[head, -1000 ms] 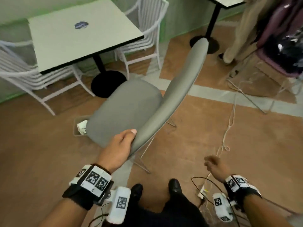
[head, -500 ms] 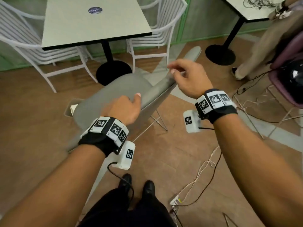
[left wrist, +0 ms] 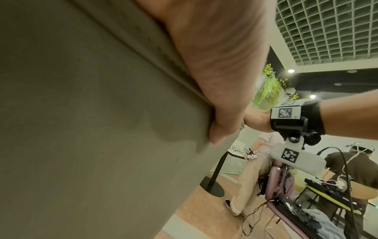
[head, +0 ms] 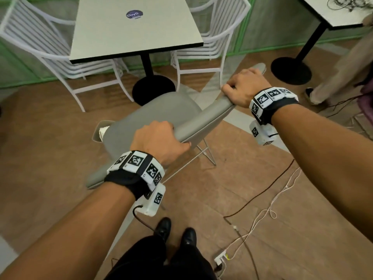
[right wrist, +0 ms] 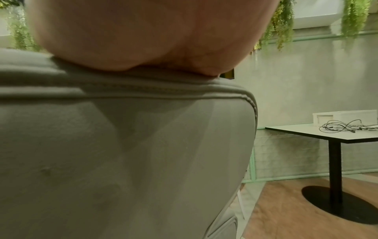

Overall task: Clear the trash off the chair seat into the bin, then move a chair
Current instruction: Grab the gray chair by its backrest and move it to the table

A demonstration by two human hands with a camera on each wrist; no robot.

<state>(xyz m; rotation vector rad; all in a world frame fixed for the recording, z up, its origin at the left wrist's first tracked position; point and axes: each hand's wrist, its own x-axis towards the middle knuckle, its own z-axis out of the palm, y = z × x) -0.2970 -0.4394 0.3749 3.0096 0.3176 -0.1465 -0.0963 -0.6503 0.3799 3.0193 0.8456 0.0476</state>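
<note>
Both hands grip the top edge of the grey chair's (head: 153, 116) backrest. The left hand (head: 159, 141) curls over the nearer end of that edge, its fingers wrapped onto the front face and the thumb pressed against the back; the left wrist view shows the thumb (left wrist: 216, 90) lying flat along the seam of the grey upholstery. The right hand (head: 243, 88) is closed round the far end of the same edge, near the backrest's rounded corner, knuckles up. In the right wrist view the palm (right wrist: 147, 35) sits on the padded top rim, just above the stitched seam, but the fingers themselves are hidden there.

The chair stands on the wooden floor (head: 40, 150) on thin metal legs (head: 203, 152), its seat turned toward a square table (head: 133, 27) with a black pedestal base. The seat surface that shows is bare grey.

Just past the seat's far left edge, on the floor, stands a small bin (head: 99, 131) with something white and crumpled (head: 104, 130) inside it; the seat covers part of the bin.

Two white metal chairs (head: 40, 49) flank the table. A second table (head: 339, 15) at the upper right corner carries a tangle of cables. More cables (head: 262, 215) trail across the floor to the right of the person's black shoes (head: 164, 227), ending at a white power strip (head: 221, 259).
</note>
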